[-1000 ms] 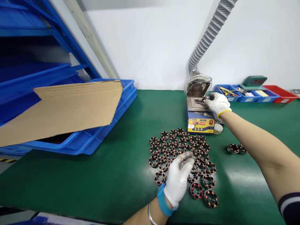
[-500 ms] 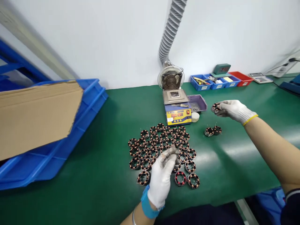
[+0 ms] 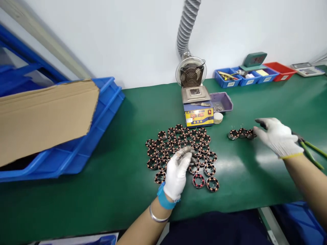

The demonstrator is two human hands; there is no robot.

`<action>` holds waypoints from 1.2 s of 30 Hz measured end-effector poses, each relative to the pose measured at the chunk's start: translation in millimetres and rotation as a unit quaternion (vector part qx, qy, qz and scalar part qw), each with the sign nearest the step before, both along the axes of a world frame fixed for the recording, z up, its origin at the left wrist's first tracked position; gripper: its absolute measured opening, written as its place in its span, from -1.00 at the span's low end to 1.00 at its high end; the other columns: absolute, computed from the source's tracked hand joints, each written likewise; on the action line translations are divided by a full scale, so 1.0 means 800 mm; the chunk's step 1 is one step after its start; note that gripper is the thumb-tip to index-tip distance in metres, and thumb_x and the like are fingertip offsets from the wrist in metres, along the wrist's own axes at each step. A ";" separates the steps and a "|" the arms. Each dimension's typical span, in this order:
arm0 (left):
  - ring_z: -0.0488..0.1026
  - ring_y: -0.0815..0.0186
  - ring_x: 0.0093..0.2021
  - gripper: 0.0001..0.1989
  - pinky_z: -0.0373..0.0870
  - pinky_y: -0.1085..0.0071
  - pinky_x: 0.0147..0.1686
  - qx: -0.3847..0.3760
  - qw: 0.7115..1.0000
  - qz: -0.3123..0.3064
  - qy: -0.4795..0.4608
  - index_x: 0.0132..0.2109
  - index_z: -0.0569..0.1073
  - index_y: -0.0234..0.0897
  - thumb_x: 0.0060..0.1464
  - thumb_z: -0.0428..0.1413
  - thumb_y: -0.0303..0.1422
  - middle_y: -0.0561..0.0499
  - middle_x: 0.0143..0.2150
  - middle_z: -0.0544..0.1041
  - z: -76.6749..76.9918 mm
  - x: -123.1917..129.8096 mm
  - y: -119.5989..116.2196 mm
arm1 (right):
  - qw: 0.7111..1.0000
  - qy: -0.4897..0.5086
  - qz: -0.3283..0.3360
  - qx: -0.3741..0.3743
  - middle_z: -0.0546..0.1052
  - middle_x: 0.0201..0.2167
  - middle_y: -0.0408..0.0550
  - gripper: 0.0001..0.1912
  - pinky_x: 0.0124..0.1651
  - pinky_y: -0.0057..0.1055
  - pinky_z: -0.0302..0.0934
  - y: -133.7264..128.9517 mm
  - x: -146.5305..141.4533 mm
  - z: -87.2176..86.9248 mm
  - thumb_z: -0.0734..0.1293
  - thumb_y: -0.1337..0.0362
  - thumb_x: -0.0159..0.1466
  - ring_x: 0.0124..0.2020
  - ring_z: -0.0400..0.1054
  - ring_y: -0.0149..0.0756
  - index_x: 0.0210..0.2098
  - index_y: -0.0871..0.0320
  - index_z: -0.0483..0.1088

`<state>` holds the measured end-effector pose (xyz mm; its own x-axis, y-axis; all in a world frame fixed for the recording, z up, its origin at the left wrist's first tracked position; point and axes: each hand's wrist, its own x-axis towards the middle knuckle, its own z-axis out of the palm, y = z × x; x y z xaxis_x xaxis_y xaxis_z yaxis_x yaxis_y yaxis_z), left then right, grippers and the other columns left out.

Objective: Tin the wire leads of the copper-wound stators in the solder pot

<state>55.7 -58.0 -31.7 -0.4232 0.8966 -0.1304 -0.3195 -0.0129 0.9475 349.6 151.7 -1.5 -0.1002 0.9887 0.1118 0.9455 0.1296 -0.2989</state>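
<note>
My left hand (image 3: 176, 173), in a white glove with grey fingertips, hovers over a group of copper-wound rings (image 3: 176, 146); its fingers curl together, and what they hold, if anything, is hidden. One ring with red windings (image 3: 198, 181) lies near the front of the group. At the right, my right hand (image 3: 277, 135) is gloved too, thumb and fingers apart, just beside a short row of three rings (image 3: 242, 133). The rightmost ring is close to its thumb. Nothing shows between its fingers.
Behind the rings stands a yellow and blue heating unit (image 3: 198, 114) with a fan and grey hose. A purple tray (image 3: 222, 102) and a white round pad (image 3: 218, 118) adjoin it. Small blue bins (image 3: 228, 78) stand farther back. Green-handled pliers (image 3: 309, 151) lie right; cardboard (image 3: 48, 119) covers a blue crate (image 3: 107, 112).
My right hand has set its ring down at the right end of the pair, making three, and let go. The view has shifted, and the pliers now show. My left hand keeps its curled pose.
</note>
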 end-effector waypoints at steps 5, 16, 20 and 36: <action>0.53 0.28 -0.22 -0.62 0.45 0.32 -0.12 0.003 1.000 0.009 0.003 0.02 0.56 -0.29 0.17 0.26 -0.13 -0.11 -0.04 0.61 0.000 -0.002 0.002 | 0.908 0.051 0.409 0.074 0.46 0.21 0.01 -0.61 0.17 -0.10 0.38 -0.105 -0.067 -0.029 0.29 0.28 0.26 0.18 0.41 -0.06 0.07 -0.05 0.48; 0.53 0.27 -0.26 -0.52 0.48 0.31 -0.19 -0.025 0.999 -0.025 0.017 0.03 0.53 -0.34 0.07 0.31 -0.11 -0.17 -0.06 0.62 0.013 0.003 0.001 | 0.933 0.022 0.360 -0.001 0.45 0.22 0.00 -0.92 -0.21 -0.19 0.49 -0.120 -0.084 -0.037 0.33 0.30 0.27 -0.09 0.55 -0.12 -0.24 0.06 0.47; 0.49 0.34 -0.34 -0.36 0.44 0.42 -0.38 -0.036 0.991 -0.126 -0.019 0.18 0.45 -0.28 -0.02 0.38 -0.19 -0.19 0.03 0.58 0.027 0.008 -0.003 | 0.919 0.125 0.371 -0.045 0.48 0.18 -0.04 -0.95 -0.21 -0.25 0.51 -0.138 -0.100 -0.002 0.38 0.28 0.24 -0.02 0.54 -0.16 -0.32 0.05 0.40; 0.56 0.16 -0.18 -0.32 0.53 0.27 -0.18 0.007 0.991 -0.127 -0.052 0.14 0.44 -0.26 -0.13 0.46 -0.26 -0.17 -0.04 0.56 0.033 0.011 -0.005 | 0.823 0.258 0.477 0.169 0.59 -0.01 -0.01 -0.57 0.10 -0.05 0.46 -0.149 -0.134 0.004 0.32 0.43 0.28 0.08 0.49 -0.10 0.07 -0.15 0.43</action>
